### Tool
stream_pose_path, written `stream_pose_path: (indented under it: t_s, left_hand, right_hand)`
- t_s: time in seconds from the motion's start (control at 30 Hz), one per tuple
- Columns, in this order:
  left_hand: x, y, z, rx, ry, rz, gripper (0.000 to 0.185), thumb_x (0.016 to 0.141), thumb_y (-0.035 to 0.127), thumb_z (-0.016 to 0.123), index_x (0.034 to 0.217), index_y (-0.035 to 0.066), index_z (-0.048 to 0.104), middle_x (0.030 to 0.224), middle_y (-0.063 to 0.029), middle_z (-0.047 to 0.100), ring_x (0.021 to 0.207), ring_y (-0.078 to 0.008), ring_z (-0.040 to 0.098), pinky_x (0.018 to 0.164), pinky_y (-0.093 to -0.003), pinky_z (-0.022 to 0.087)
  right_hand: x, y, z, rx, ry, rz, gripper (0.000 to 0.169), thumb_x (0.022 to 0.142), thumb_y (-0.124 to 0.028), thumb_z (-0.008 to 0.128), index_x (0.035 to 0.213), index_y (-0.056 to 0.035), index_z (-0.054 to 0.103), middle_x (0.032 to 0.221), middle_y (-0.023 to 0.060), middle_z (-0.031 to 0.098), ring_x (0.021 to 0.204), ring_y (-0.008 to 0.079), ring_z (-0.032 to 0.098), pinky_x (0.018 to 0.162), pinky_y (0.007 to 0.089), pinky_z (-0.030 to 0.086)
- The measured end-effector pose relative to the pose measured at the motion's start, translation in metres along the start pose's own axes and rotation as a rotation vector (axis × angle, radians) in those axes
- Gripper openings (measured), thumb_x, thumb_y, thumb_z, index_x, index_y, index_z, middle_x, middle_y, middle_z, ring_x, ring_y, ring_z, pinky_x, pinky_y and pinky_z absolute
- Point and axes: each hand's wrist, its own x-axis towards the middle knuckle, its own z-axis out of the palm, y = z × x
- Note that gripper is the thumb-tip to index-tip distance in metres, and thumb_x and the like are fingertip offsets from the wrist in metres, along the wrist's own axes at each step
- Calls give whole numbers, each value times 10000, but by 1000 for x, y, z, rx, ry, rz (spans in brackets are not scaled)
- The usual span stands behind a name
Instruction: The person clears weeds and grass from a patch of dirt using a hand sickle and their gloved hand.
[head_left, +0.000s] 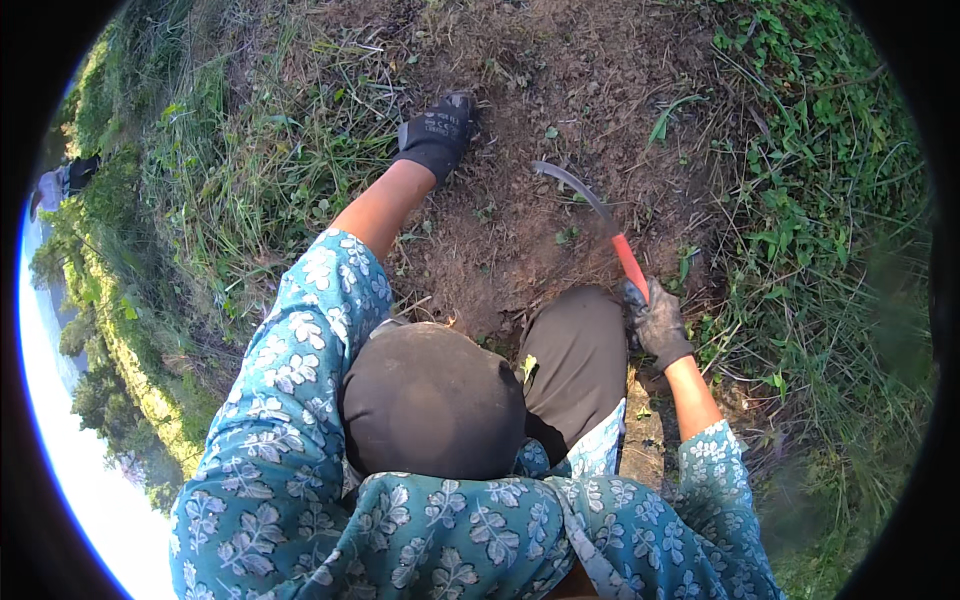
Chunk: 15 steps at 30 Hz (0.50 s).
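Note:
In a worn, dirty work glove, my right hand (660, 319) grips the orange-red handle of a sickle (628, 262) beside my right knee. The curved metal blade (576, 184) points forward and left, over bare brown soil (510, 247). My left hand (441, 133), in a dark coated glove, reaches out to the soil at the edge of the weeds. Its fingertips are turned away and hidden, so whether they hold anything cannot be told. Cut or flattened grass (300, 157) lies just left of that hand.
My bent knees in dark trousers (435, 397) are close to the soil. Leafy green weeds (795, 187) grow thickly along the right. Farther off at the left rim, another person (56, 187) is partly visible near shrubs. Trees (105, 367) and bright sky lie beyond.

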Motion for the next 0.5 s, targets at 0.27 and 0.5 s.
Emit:
stream_pose_path:
  t_s: [0.27,0.5]
  left_hand:
    - [7,20,7,-17,8,-129,524,824,293,535,1268,75,362,1216,-206,484,1024,-320,566,782,-437,488]
    - [8,0,-6,-401,-106,-265,480,821,319,518,1176,2,457,1183,-243,511,1118,-351,495,904,-408,409]
  right_hand:
    - [118,-79,10,452,-54,85,212,889,-281,517,948,-78,515,619,7,507,452,103,467,400,259,392]
    - [80,-72,14,548,-215,150,231,871,-288,532,938,-67,526,592,38,496,452,146,482,421,308,409]
